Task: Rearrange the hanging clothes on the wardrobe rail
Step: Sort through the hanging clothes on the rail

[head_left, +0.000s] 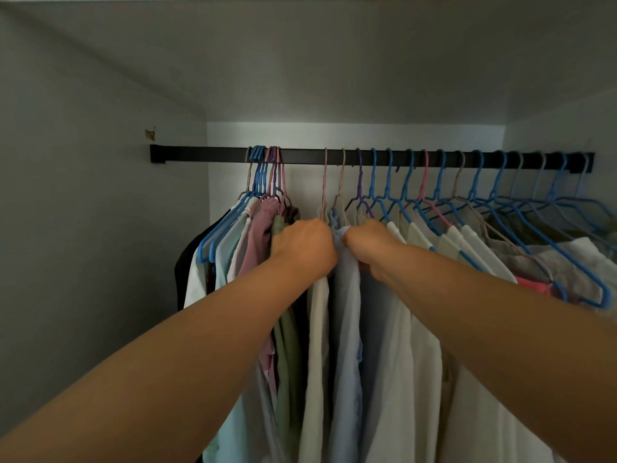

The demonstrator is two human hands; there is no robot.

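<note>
A black wardrobe rail runs across the back of the wardrobe, loaded with blue, pink and purple hangers. A tight bunch of hangers with dark, white, mauve and green clothes hangs at the left. My left hand is curled round the shoulder of a cream garment just right of that bunch. My right hand grips the shoulder of a pale blue shirt beside it. Both hands sit close together, knuckles toward me, fingertips hidden in the fabric. White shirts hang further right.
The wardrobe's left wall stands well clear of the clothes, with bare rail between. Spread blue hangers with grey and pink garments fill the rail's right end. A small brass fitting sits on the left wall.
</note>
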